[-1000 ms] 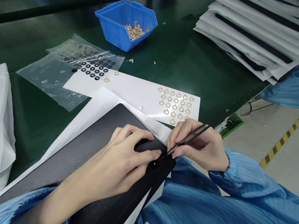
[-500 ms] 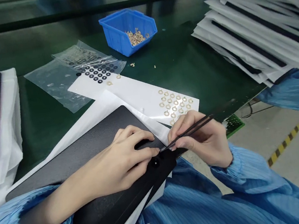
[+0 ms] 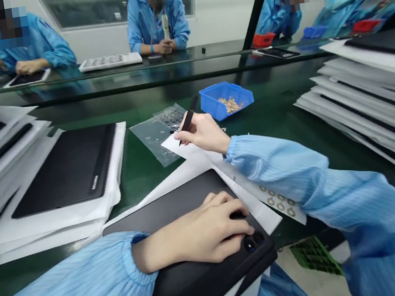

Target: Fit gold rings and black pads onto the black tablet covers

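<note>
My left hand (image 3: 204,228) lies on a black tablet (image 3: 188,288), fingers apart and bent, with fingertips beside its round camera lenses (image 3: 249,244). Black tweezers (image 3: 188,118) are pinched in my right hand (image 3: 208,131), their tip pointing down over the left end of a white backing sheet (image 3: 193,154). This hand and sleeve cover much of the sheet; gold-coloured rings (image 3: 279,200) show at its right end. I cannot make out anything between the tweezer tips. White wrapping (image 3: 173,182) is spread under the tablet.
Behind the sheet are a clear plastic bag (image 3: 154,142) and a blue bin (image 3: 218,110) of small tan pieces. Another black tablet (image 3: 63,168) lies on white sleeves at left. Stacks of wrapped tablets (image 3: 358,109) stand on both sides. Co-workers (image 3: 156,18) sit across the bench.
My right hand has carried the tweezers from beside the lenses up and left to the sheet's far end. My left hand stays on the tablet. The view has tilted upward, bringing co-workers into sight.
</note>
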### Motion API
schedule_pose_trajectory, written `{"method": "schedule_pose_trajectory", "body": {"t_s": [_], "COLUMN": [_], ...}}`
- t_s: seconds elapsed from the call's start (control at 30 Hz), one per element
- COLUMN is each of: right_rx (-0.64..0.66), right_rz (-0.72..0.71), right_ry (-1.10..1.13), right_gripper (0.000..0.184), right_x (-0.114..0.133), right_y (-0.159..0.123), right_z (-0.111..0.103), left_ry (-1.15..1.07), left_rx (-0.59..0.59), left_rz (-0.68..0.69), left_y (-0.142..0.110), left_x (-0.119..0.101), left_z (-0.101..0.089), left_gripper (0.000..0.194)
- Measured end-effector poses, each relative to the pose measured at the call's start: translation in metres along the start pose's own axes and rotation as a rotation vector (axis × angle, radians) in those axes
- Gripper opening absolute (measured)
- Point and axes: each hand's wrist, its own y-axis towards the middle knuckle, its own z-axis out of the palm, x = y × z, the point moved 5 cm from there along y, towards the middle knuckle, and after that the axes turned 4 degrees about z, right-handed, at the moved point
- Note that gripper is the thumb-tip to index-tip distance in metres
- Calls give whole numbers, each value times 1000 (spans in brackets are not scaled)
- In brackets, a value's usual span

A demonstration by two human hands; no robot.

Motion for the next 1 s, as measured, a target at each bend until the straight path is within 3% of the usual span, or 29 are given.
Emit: {"method": "schedule_pose_trajectory", "body": {"t_s": [0.13, 0.23, 0.33, 0.43, 0.5, 0.57, 0.7, 0.83, 1.0], "right_rx": [55, 107, 120, 101, 120, 152, 213, 355, 580], "right_rz": [-23, -54, -64, -20, 39, 135, 295, 342, 435], "right_ry": [-174, -213, -199, -203, -217, -270, -364, -284, -256], "right_gripper": [16, 15, 12, 25, 33, 31, 22, 29, 38], "right_x": [-17, -17, -7, 0, -1, -8, -23, -23, -21], "right_y": [16, 17, 11, -6, -23, -41, -68, -81, -94], "right_z": [24, 28, 13, -17, -34, -46, -50, -40, -34], "left_ry": [17, 29, 38, 98, 156, 197, 270, 207, 43], "left_rx": [-30, -41, -32, -13, -67, -202, -428, -433, -418], "left_rz": [15, 20, 27, 4, -90, -265, -583, -705, -741], "left_y": [-1, -1, -1, -2, -8, -19, -47, -55, -46], "left_x": [1, 2, 0, 1, 10, 28, 70, 90, 76], "left_z": [1, 2, 1, -2, -8, -18, -40, -52, -55], "left_gripper": [22, 23, 23, 25, 28, 29, 30, 21, 31]}}
